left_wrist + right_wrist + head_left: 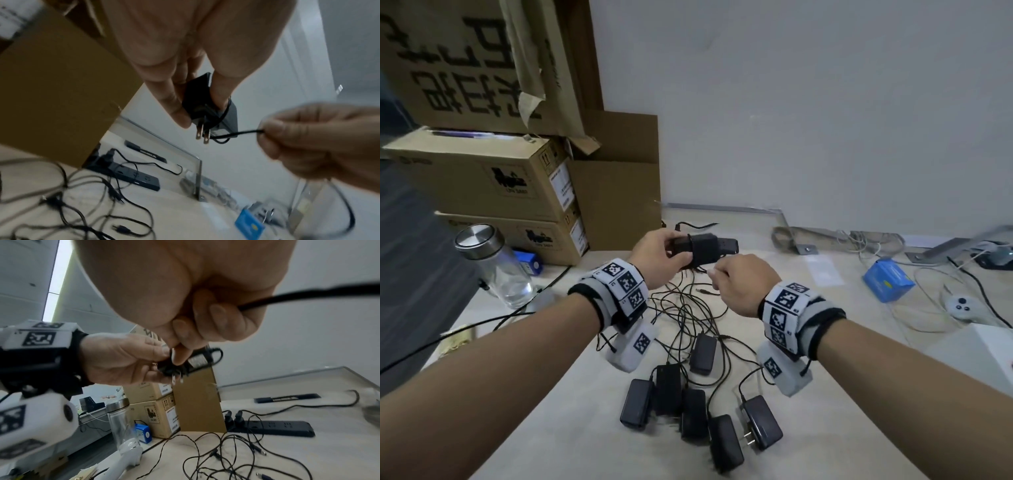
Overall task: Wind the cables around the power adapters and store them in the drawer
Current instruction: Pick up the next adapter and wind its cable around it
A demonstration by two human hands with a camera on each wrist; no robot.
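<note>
My left hand (677,254) grips a black power adapter (703,249) above the table, prongs (202,134) pointing down in the left wrist view. A few turns of its thin black cable (236,134) wrap the body. My right hand (717,274) pinches that cable just right of the adapter and holds it taut; the rest trails out of the fist (308,295). Several more black adapters (693,411) lie in a cluster at the near middle of the table, their cables (688,308) tangled below my hands. No drawer is in view.
Stacked cardboard boxes (500,178) stand at the left, with a glass bottle (496,270) in front. A black power strip (277,426) lies behind my hands. A blue packet (887,281), a white controller (962,306) and white wires sit at the right, near the wall.
</note>
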